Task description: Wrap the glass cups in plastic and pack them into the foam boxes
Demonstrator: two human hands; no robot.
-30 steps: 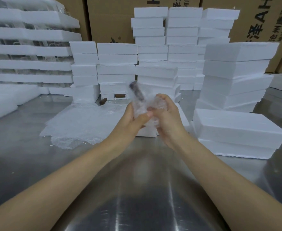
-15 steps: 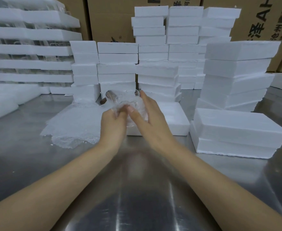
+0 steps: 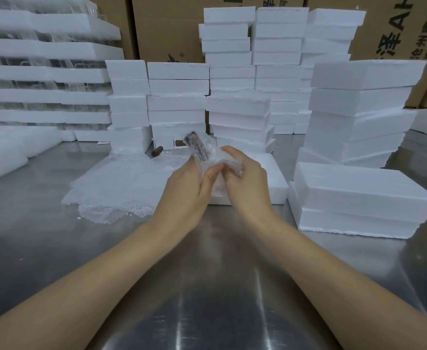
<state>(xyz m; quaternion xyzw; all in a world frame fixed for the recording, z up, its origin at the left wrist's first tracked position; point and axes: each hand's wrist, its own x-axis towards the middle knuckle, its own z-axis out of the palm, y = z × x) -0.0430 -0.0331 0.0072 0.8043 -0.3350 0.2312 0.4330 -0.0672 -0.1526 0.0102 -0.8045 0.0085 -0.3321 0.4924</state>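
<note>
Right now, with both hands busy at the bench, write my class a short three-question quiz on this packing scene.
1. True or false: the left hand and the right hand both grip the clear bubble-wrapped bundle.
2. Where does the loose clear bubble-wrap sheet lie? A) on the shiny steel table, left of the hands; B) on top of a foam stack; C) inside a carton.
3. Short answer: what lies on the table at the foot of the stacked white foam boxes, just behind the sheet?
Key: 1 true; 2 A; 3 a small dark brown cylinder.
</note>
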